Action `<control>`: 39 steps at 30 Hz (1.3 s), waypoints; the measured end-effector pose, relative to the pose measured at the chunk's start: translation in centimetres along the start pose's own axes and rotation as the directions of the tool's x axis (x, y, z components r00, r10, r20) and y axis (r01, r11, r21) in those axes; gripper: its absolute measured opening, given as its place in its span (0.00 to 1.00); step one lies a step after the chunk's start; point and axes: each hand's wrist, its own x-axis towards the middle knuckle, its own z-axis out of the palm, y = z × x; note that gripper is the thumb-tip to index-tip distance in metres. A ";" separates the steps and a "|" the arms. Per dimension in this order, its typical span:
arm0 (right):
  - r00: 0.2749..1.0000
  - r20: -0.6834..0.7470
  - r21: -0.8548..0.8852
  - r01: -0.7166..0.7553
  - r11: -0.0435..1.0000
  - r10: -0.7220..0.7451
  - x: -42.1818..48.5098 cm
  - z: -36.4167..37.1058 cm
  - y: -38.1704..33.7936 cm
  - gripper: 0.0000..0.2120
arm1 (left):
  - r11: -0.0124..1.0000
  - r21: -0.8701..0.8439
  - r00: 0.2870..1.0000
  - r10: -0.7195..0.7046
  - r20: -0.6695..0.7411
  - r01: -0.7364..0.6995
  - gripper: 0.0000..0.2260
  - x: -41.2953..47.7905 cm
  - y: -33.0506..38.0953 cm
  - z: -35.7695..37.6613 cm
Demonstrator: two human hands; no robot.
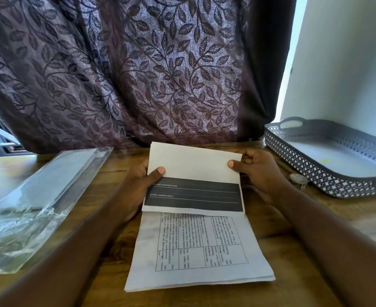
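Folding the sheet over the paper stack near the desk's far edge — left hand and right hand pinching its sides, fingers curled behind — calls for matched corners before creasing.

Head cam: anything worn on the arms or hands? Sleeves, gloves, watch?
Nothing worn shows. Left hand and right hand are ungloved, nails short and plain. Left forearm and right forearm are bare to the frame edge: no sleeve, watch or bracelet.
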 end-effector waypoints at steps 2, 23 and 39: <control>1.000 0.005 0.024 -0.009 1.000 0.009 0.0 0.1 0.0 0.09 | 1.000 0.006 1.000 -0.012 -0.024 0.012 0.11 0.0 -0.3 -0.1; 0.965 0.251 0.052 0.068 0.996 -0.079 0.1 0.5 0.2 0.40 | 0.864 -0.486 0.963 -0.227 -0.146 0.131 0.09 0.2 0.5 -0.5; 0.999 0.036 0.038 0.034 0.999 -0.035 -0.1 0.8 -0.1 0.16 | 0.938 -0.333 0.994 -0.106 -0.023 0.092 0.16 0.0 0.1 0.3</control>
